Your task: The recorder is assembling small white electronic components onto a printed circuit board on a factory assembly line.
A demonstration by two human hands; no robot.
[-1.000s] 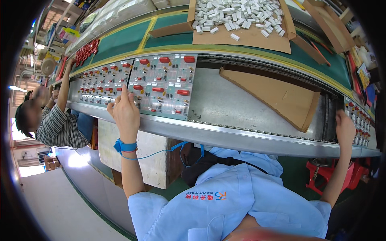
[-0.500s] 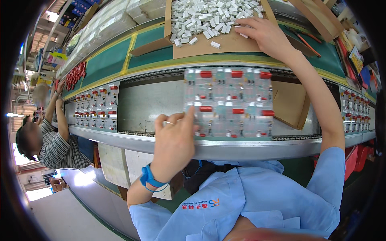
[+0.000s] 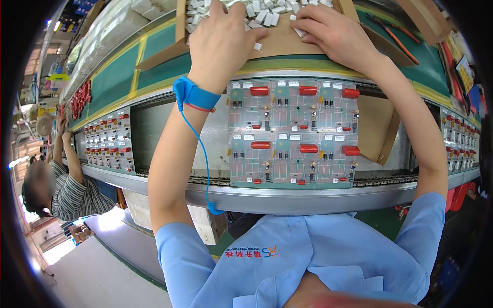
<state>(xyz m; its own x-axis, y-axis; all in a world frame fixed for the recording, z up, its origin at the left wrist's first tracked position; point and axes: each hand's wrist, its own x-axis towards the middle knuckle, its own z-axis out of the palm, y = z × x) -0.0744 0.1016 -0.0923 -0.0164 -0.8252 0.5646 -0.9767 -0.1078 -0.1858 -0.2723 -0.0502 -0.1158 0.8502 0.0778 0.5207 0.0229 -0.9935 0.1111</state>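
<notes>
At the cardboard box, my left hand reaches over its left part, thumb and fingers apart among small white block-shaped components. One loose white block lies just under that thumb. To the right, the fingers of my right hand are closed on a single white block. Below both hands, a panel of circuit boards with red, black and small white parts lies across the conveyor rails, touched by neither hand. A blue wrist strap with a cord is around my left wrist.
More board panels sit on the line at left and right. A cardboard piece lies beneath the rails. Orange-handled pliers rest beyond the right arm. A co-worker in a striped top reaches toward red parts.
My left hand has moved from the board panel's left edge up to the box. My right hand has shifted slightly toward the wearer and holds a white block. The view has shifted slightly.
</notes>
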